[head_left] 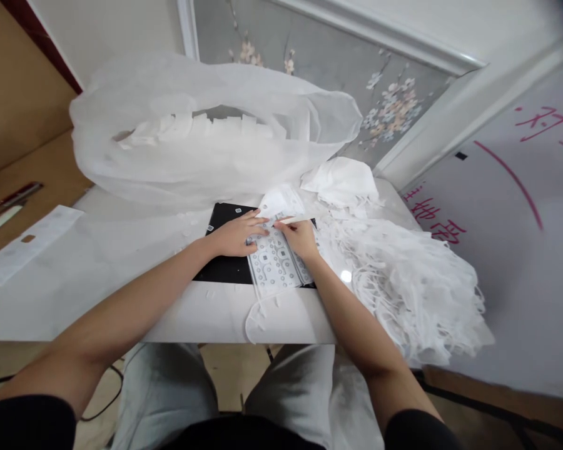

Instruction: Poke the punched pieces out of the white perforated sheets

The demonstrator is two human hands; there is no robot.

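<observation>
Left hand (237,236) presses flat, fingers spread, on the die-cut sheet (276,262) at frame centre; right hand (303,237) fingers pinch a thin stick (296,219)

I can see pink handwritten Chinese characters on the white board (520,250) right of the counter (122,262): one large pair near its top edge, smaller ones low by the counter's corner. They are too skewed for me to read. The sheet (276,262) on the counter carries printed marks, no legible text.
</observation>
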